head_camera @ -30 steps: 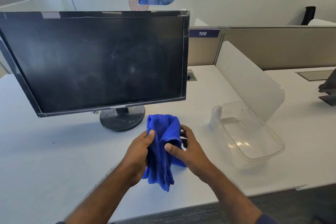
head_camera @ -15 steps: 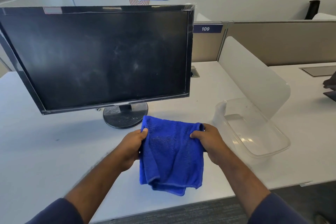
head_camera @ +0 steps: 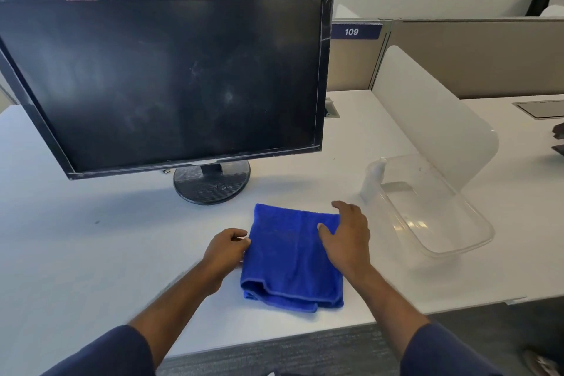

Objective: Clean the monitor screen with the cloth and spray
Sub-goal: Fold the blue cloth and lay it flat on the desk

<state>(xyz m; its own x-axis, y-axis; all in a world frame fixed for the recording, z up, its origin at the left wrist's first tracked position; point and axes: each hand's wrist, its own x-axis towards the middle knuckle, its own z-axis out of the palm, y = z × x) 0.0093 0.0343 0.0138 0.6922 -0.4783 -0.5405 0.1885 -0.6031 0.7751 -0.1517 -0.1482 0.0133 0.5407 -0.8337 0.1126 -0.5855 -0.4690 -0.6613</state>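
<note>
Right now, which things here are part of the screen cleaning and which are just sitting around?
Job:
monitor, smudged
cloth, folded on the desk
left hand at its edge, right hand on it
spray bottle

Lying about:
clear tub
divider

"109" on partition label [head_camera: 356, 31]

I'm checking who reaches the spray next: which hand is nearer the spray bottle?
Right. The right hand rests on the blue cloth, just left of the spray bottle; the left hand is at the cloth's far edge.
</note>
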